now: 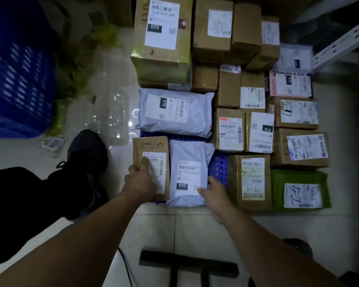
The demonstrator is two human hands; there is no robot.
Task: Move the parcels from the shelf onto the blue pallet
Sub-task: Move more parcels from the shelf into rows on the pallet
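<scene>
The blue pallet (217,168) lies on the floor, almost covered by parcels. At its near left corner lies a flat brown parcel (150,146) with a white label. My left hand (140,181) grips its near end, thumb on the label. Beside it to the right lies a grey poly-bag parcel (190,154) marked 010. My right hand (212,193) holds that bag's near right corner, thumb on top. A second grey bag (175,110) lies just beyond these two.
Several cardboard boxes (251,179) and a green bag (298,189) fill the pallet's right and far side. A tall box (162,32) stands at the back. A blue crate (19,79) is on the left, my shoe (85,156) beside the pallet, a white shelf rail (344,42) upper right.
</scene>
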